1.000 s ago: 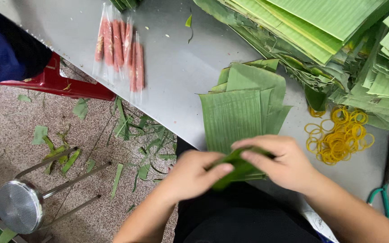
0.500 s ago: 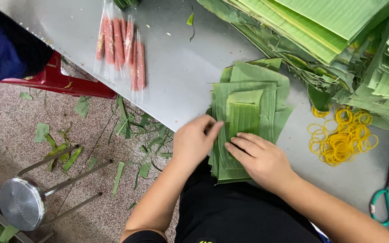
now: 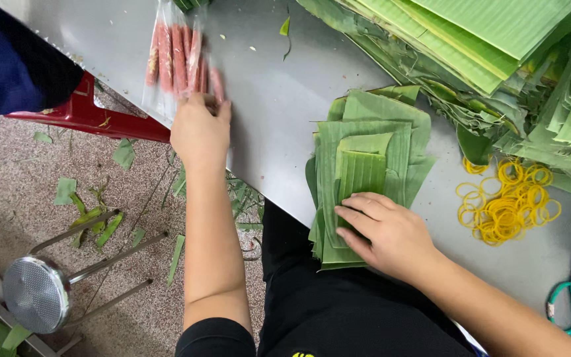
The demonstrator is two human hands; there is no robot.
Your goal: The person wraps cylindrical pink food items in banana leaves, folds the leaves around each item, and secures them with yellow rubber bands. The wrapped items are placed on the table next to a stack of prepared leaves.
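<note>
The left hand point(image 3: 199, 132) lies open on clear-wrapped pink sausage sticks point(image 3: 176, 59) at the grey metal table point(image 3: 266, 106) edge. The right hand point(image 3: 384, 231) presses flat on stacked green banana leaves point(image 3: 365, 152), its grip open, holding nothing.

Two bare arms enter from the bottom of the frame — no sleeves below the elbow, no watch, rings or gloves on either hand. Left hand point(image 3: 199, 132) sits upper left of centre; right hand point(image 3: 384, 231) right of centre. Nails short and unpainted. Short black sleeve edge shows at the left upper arm, bottom centre. Black garment covers the torso and lap along the bottom edge — a small yellow mark on it at the very bottom.
</note>
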